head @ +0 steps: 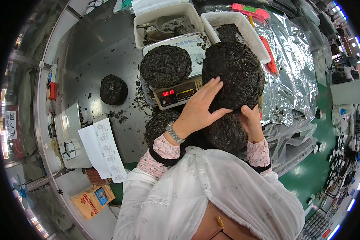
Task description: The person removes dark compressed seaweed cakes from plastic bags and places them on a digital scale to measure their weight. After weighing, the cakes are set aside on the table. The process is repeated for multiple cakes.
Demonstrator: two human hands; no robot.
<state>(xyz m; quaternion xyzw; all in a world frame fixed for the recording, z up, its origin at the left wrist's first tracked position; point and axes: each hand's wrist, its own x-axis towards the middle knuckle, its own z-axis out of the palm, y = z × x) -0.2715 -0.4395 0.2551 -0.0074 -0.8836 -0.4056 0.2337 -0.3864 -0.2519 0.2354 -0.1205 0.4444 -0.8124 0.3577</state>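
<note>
A large round stack of dark dried seaweed sheets (235,72) is in front of me, partly over the right side of a digital scale (177,96). My left hand (199,105), with a metal watch at its wrist, lies flat on the stack's face, its thumb at the near edge. My right hand (252,121) grips that edge from the right, fingers hidden beneath. A smaller round seaweed cake (166,66) sits on the scale's pan (187,45). Nearer my body are another dark stack (226,132) and a partly hidden round one (160,124).
A small seaweed cake (113,90) stands on the metal table (84,72) among scattered flakes. Behind the scale are a white bin (136,30) holding a scoop (171,24) and another bin (210,19). Silver foil bags (291,69) lie right; printed paper (103,150) lies left.
</note>
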